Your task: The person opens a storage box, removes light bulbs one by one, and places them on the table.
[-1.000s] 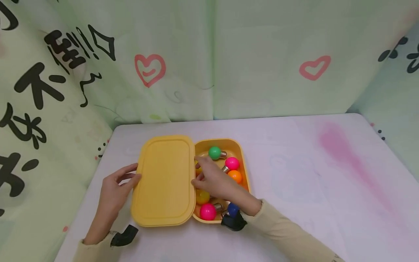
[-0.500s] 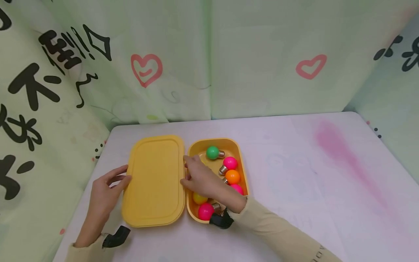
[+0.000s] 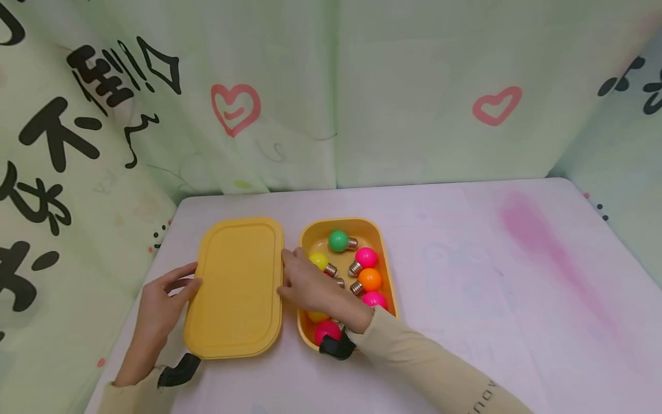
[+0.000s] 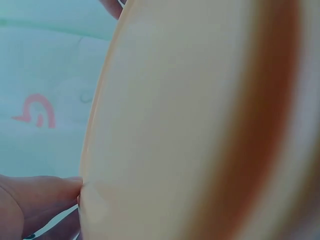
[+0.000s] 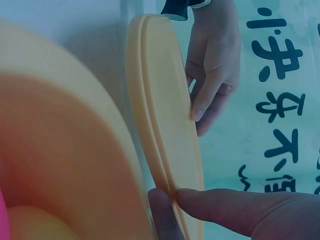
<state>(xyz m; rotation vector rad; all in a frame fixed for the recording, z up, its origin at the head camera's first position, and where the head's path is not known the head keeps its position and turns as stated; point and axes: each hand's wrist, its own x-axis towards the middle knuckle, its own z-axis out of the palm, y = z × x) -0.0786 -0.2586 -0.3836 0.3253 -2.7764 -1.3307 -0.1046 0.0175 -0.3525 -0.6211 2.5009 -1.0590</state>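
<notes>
Both hands hold a yellow plastic lid (image 3: 235, 287) by its long sides, left of an open yellow box (image 3: 341, 260). My left hand (image 3: 162, 305) pinches the left edge between thumb and fingers. On the opposite edge, my right hand (image 3: 315, 284) pinches the rim, its forearm crossing over the box. The right wrist view shows a thumb and finger on the lid's edge (image 5: 160, 100). Inside the box lie small coloured light bulbs with screw bases: a green bulb (image 3: 338, 241), an orange bulb (image 3: 370, 279), a yellow bulb (image 3: 318, 261) and several pink ones. My right hand and wrist hide some of them.
The box and lid are at a white-covered table (image 3: 465, 322) with a pink stain (image 3: 538, 230) at right. Pale green curtains (image 3: 414, 115) with hearts and black lettering hang behind and along the sides.
Both hands have carried the lid leftward, away from the box. The gap between lid and box has widened, and more bulbs show beside my right hand.
</notes>
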